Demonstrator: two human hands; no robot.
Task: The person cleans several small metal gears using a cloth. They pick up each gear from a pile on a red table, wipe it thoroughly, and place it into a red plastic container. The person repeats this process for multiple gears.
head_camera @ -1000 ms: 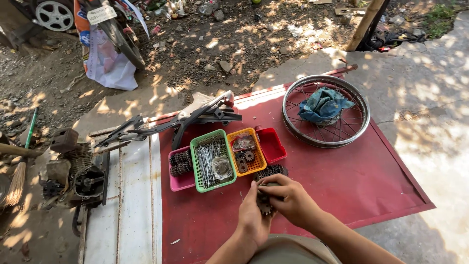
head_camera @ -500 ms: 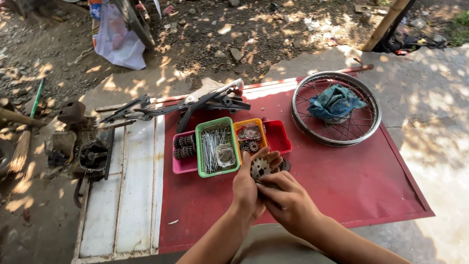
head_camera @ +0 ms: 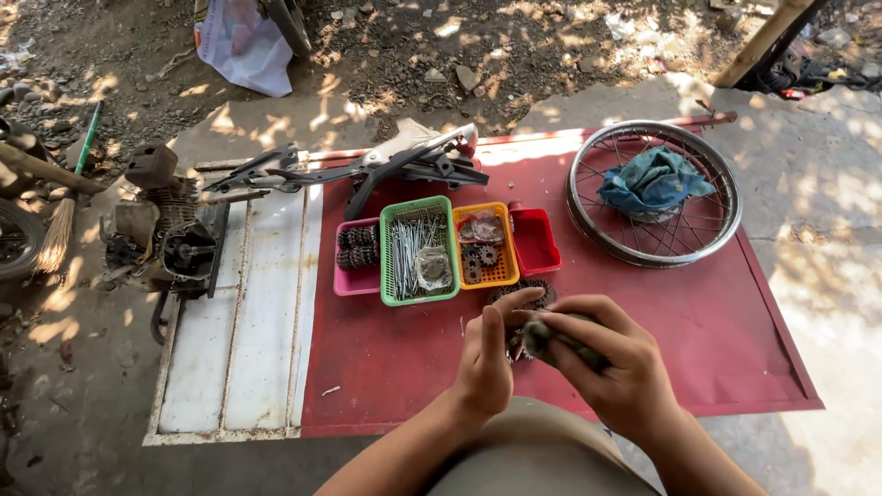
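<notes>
Lowered a little toward the lap since 0.5 s ago, both hands, with the toothed part now half hidden between them. Left hand (head_camera: 487,358) curled closed, thumb up, pinching one side of a small sprocket-like metal part (head_camera: 531,336); right hand (head_camera: 606,367) wrapped closed over the other side, fingers on top. Held in the air above the near edge of the red sheet (head_camera: 735,331), just in front of a dark gear (head_camera: 520,291) lying flat there.

Beyond that, 4 small baskets in a row: pink (head_camera: 356,257) with dark gears, green (head_camera: 418,250) with long spokes and a bag, orange (head_camera: 485,246) with small sprockets, red (head_camera: 534,241). Behind them, a dark frame piece (head_camera: 386,170) along the far edge. At the right corner, a spoked wheel rim (head_camera: 654,195) with a blue rag (head_camera: 654,179) in it. Off the left edge, a white panel (head_camera: 248,312) and an engine block (head_camera: 170,239) on the ground.

Likely risks: slipping of the greasy part from so light a pinch, then rolling into the dirt; nicking of a finger on the teeth.
</notes>
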